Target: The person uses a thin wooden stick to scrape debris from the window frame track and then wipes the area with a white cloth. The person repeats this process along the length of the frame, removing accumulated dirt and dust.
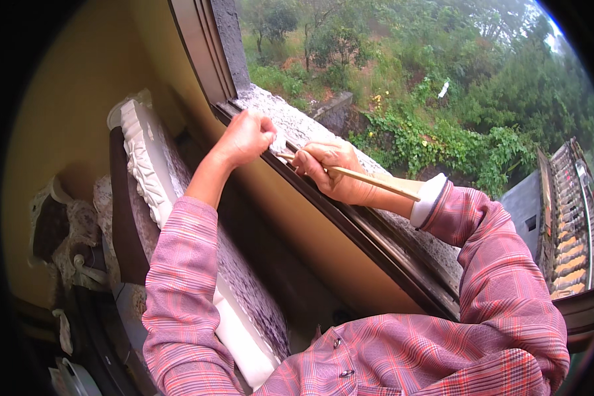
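My right hand (334,171) grips a thin wooden stick (371,182), much like a chopstick, its tip pointing left into the window track (371,230). Just beyond that tip, my left hand (245,138) is curled over the inner edge of the window frame, thumb and forefinger pinched together. A small white scrap (279,143), perhaps tissue or cloth, shows at its fingertips; most of it is hidden. Along the track's outer side runs a rough, whitish outer sill (287,116).
A brown window jamb (198,44) rises at the track's far end. Left of the sill stands a sofa or headboard with a carved white frame (141,148) and purple mottled upholstery (252,292). Outside are green shrubs (435,133) and a tiled roof (569,222) lower down.
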Tool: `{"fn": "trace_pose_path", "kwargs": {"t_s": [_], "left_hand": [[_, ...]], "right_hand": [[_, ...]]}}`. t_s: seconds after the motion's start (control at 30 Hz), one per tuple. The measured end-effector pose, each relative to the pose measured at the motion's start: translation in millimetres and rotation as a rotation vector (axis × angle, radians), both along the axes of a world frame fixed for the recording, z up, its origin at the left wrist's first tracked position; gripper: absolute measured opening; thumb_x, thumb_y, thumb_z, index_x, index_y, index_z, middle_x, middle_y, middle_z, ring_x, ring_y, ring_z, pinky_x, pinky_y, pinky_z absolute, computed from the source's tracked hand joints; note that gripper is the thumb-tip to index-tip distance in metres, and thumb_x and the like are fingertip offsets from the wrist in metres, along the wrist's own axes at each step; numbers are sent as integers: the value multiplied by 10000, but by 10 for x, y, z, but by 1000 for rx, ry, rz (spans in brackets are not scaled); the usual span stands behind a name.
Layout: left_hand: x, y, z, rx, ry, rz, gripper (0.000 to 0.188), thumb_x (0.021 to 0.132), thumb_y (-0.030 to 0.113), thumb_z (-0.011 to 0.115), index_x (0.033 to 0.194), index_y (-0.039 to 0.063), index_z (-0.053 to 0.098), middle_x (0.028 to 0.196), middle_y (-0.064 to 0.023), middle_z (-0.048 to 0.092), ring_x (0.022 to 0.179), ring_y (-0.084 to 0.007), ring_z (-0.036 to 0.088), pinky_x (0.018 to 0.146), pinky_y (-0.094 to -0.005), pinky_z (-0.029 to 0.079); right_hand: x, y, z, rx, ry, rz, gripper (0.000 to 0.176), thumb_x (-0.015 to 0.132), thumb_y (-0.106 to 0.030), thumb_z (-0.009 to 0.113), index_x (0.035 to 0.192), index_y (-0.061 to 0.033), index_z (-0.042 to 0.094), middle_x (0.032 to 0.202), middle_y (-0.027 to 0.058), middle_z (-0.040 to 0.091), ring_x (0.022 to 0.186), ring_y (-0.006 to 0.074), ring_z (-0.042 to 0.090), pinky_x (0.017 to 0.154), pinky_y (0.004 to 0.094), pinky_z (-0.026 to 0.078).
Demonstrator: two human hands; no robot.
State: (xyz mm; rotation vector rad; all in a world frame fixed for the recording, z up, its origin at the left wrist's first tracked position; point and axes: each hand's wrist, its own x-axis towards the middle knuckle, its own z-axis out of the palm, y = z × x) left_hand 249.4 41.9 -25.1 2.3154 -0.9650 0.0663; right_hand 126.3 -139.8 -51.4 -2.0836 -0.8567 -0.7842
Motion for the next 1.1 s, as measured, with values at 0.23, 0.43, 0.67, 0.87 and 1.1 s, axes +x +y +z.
{"fn": "trace_pose_path", "kwargs": {"t_s": [0.23, 0.43, 0.67, 0.87, 1.1], "left_hand": [[235, -790, 342, -274, -23, 123, 145, 774, 149, 641, 858, 89, 744, 866, -114, 715, 813, -226, 684, 782, -350, 530], [208, -819, 265, -140, -12, 243, 171, 763, 165, 630, 872, 154, 761, 942, -105, 719, 920, -281, 676, 868, -370, 510], [185, -191, 155, -241, 171, 21, 196, 730, 98, 635, 834, -54, 703, 760, -136, 694, 715, -157, 635, 683, -312, 496], [47, -20, 164, -94, 34, 93, 204, 756, 119, 638, 864, -47, 689, 777, -159, 688, 752, -222, 663, 734, -343, 508], [-22, -50, 235, -1, 51, 47, 198, 771, 122, 637, 868, -41, 693, 741, -144, 673, 723, -216, 651, 715, -346, 505]], "right_hand": [[260, -445, 648, 161, 236, -130, 239, 969, -162, 530, 865, 13, 655, 718, 88, 682, 653, 156, 704, 577, 284, 571], [317, -757, 912, 116, 469, -198, 366, 1015, -281, 476, 827, -15, 642, 677, 71, 671, 561, 133, 675, 487, 226, 547], [289, -800, 928, 87, 655, 44, 374, 1002, -302, 483, 852, -1, 646, 684, 80, 677, 562, 134, 677, 489, 219, 543], [295, -726, 743, 93, 832, 219, 377, 1004, -307, 497, 858, 6, 648, 694, 87, 675, 572, 144, 684, 498, 231, 561], [441, -813, 691, 260, 613, 177, 390, 1012, -303, 458, 867, -4, 663, 678, 89, 673, 568, 137, 680, 523, 231, 578]]}}
